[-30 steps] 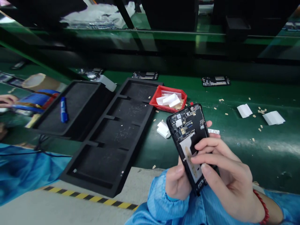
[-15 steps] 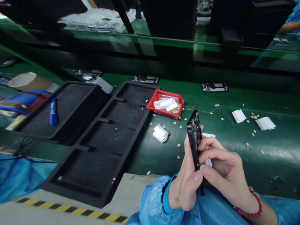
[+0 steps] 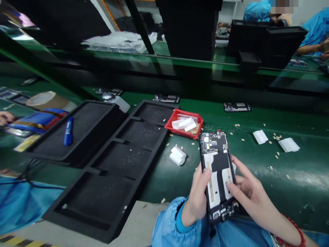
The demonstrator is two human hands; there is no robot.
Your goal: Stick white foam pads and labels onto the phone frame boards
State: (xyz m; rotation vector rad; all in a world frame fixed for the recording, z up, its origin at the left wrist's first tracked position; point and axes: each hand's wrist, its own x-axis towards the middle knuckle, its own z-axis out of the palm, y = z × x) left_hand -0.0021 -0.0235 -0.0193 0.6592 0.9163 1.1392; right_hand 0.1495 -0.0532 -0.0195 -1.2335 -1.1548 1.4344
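Red bin (image 3: 171, 125) holding white pads (image 3: 184, 124), both hands' grip clamped on phone frame (image 3: 217, 173)

An opened phone (image 3: 218, 171), its circuit board and white panels facing up, is held above a green conveyor belt (image 3: 282, 171). The left hand (image 3: 197, 197) grips its left edge, thumb on the white panel. The right hand (image 3: 248, 188) supports the right edge. A red bin (image 3: 184, 124) of white pieces sits just beyond, beside a long black foam tray (image 3: 115, 164).
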